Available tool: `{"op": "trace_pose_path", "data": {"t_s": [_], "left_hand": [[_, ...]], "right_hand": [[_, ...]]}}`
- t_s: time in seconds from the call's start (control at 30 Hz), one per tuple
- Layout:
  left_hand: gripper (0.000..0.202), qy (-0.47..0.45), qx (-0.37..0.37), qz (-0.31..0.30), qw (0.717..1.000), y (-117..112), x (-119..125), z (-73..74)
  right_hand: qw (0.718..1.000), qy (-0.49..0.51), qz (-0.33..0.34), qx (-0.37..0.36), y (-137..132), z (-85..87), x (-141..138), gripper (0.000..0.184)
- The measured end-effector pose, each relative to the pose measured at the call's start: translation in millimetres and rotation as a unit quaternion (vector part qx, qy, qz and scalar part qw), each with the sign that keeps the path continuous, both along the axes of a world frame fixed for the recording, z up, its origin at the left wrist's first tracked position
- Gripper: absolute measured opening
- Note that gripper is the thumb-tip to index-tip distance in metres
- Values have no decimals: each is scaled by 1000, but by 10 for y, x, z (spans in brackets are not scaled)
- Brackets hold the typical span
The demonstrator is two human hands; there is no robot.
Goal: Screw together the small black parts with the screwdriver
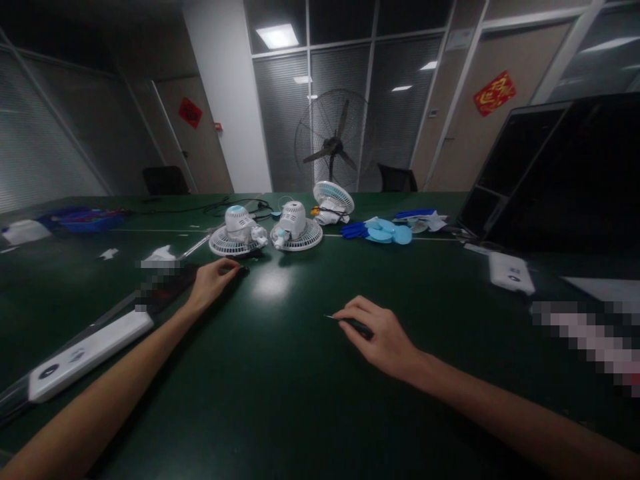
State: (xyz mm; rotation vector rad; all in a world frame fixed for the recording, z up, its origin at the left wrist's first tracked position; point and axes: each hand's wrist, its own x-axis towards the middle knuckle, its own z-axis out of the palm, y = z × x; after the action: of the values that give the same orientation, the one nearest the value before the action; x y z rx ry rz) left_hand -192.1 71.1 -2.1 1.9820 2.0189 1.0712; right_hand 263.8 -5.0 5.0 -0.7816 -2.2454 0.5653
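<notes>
On a green bench (280,400), gripping a dark-handled tool (361,328), best aimed clear of skin, in the curled right hand (380,333); near white fans (297,223), touching a small dark object (245,270) with the nearly closed left hand (213,281), impossible to tell if gripped.

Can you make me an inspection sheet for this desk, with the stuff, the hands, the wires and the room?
Surface: dark green tabletop, bearing three small white fans; the nearer two lie grille down.
Job's things: dark-handled screwdriver; small dark piece, too small to identify.
Clutter: light-blue fan blades, dark blue glove.
Hands: right hand, fingers gripping the screwdriver; left hand, fingers at the small dark piece, whether pinching or just touching is unclear.
Cables: black cables behind the fans.
Surroundings: large pedestal fan, dark screen at right.
</notes>
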Motion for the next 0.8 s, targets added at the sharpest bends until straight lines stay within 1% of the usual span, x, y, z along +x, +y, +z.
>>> {"op": "trace_pose_path", "data": {"t_s": [0.2,0.57,0.8], "left_hand": [[47,0,7,-4,1000,-28,1,-5],[43,5,12,-18,1000,19,-32,-69],[48,6,-1,-4,1000,23,1,-45]], "right_hand": [[1000,-3,6,-5,11,-12,3,23],[1000,-4,7,4,5,-18,0,23],[1000,-5,7,7,3,-8,7,24]]}}
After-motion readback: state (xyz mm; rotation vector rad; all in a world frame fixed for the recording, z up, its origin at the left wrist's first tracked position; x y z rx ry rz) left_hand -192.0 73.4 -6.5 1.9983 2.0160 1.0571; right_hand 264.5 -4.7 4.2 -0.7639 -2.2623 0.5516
